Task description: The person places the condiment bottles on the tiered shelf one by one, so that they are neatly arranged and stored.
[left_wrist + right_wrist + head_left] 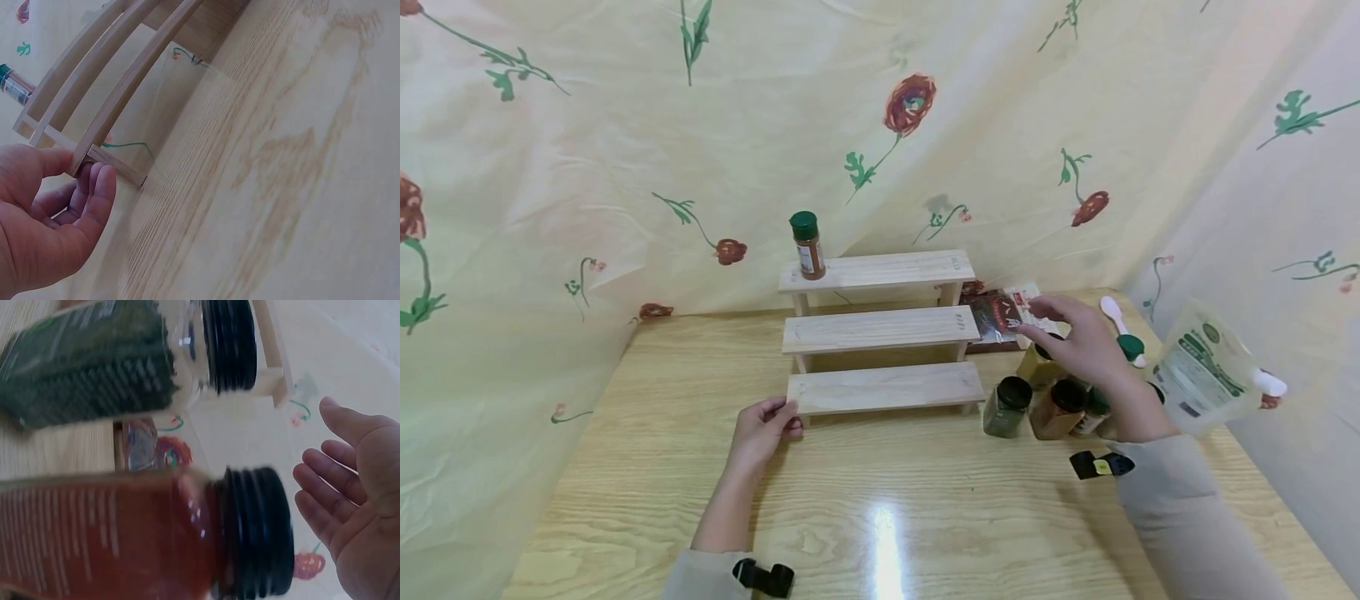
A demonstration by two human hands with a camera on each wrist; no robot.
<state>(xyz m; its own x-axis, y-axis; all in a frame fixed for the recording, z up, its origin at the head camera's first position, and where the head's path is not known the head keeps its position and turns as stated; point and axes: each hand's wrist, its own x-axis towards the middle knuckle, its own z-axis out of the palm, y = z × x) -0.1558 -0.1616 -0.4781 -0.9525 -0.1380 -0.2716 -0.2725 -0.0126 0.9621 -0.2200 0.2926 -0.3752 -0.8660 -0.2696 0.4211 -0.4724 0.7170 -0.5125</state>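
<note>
The left hand pinches the rack; the right hand, empty, fingers parted, hovers above the jars. Gripping one cap from above should spare its neighbours.

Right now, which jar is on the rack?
The green-capped jar with reddish-brown contents, alone on the wooden rack, left end of the top tier. The other visible jars are on the table, right of the rack.
</note>
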